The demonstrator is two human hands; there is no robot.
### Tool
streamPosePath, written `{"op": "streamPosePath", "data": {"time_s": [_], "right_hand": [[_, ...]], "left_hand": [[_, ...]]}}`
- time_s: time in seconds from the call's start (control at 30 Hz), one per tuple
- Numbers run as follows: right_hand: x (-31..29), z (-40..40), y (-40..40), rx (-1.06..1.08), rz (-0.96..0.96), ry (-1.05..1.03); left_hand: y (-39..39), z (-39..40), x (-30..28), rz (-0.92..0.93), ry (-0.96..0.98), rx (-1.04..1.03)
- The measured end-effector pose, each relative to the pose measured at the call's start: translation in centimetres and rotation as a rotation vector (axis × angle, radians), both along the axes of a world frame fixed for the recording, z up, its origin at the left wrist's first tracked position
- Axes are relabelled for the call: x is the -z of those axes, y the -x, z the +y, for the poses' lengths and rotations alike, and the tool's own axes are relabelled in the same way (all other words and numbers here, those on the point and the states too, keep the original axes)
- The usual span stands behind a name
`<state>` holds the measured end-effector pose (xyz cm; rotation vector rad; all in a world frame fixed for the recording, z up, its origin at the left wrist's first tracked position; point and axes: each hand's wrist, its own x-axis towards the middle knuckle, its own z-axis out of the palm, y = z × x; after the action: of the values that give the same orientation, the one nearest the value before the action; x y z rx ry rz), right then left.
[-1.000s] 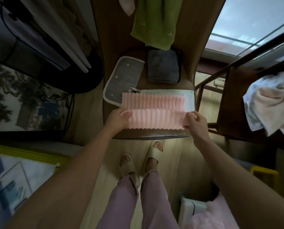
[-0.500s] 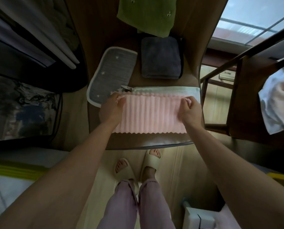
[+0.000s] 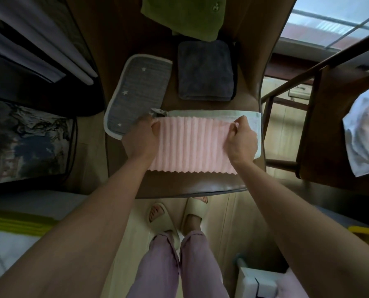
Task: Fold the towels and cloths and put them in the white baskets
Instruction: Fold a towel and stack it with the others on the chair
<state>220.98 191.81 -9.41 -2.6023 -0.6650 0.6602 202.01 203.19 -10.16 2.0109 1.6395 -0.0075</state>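
- A person is folding a pink ribbed cloth (image 3: 192, 145) at the centre of the frame, on a brown wooden seat (image 3: 192, 186).
- The left hand (image 3: 139, 139) is pinching the cloth's far left corner, and the right hand (image 3: 241, 138) is gripping the far right corner, fingers curled.
- The cloth is lying over a pale green towel (image 3: 257, 125), which is showing along its top and right edges.
- A folded dark grey towel (image 3: 206, 70) and a grey star-patterned cloth (image 3: 138, 89) are resting above it, with a green towel (image 3: 183, 14) hanging at the upper edge.
- The pink cloth is looking soft, light and limp; taking the corners is likely keeping its edges aligned.
- A white basket (image 3: 252, 282) is apparently sitting at lower right.
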Motion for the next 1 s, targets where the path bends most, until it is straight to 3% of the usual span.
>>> {"op": "streamPosePath", "data": {"time_s": [0.1,0.17,0.27,0.33,0.43,0.63,0.8,1.0], "right_hand": [[-0.3,0.2,0.4,0.039,-0.01,-0.05],[-0.6,0.1,1.0,-0.037,-0.182,-0.062],[-1.1,0.4,2.7,-0.39,-0.313,-0.166],[-0.3,1.2,4.0,-0.695,-0.24,-0.244],[1.8,2.0,5.0,-0.98,-0.161,-0.156],[3.8,2.2,4.3,-0.961,-0.155,0.025],[3.6,2.5,4.8,-0.97,-0.157,0.077],[3.6,2.6,5.0,-1.004,-0.159,0.096]], "left_hand": [[-0.6,-0.2,-0.1,0.028,-0.035,0.0],[-0.6,-0.2,-0.3,0.007,-0.039,-0.021],[-0.2,0.1,-0.1,-0.112,-0.002,-0.056],[0.5,0.4,0.3,-0.133,0.018,-0.041],[1.4,0.7,0.1,-0.205,0.103,-0.072],[2.8,1.3,-0.8,-0.43,0.325,-0.321],[3.1,1.8,-1.6,-0.5,0.441,-0.295],[2.9,1.1,-1.4,-0.578,0.443,-0.317]]}}
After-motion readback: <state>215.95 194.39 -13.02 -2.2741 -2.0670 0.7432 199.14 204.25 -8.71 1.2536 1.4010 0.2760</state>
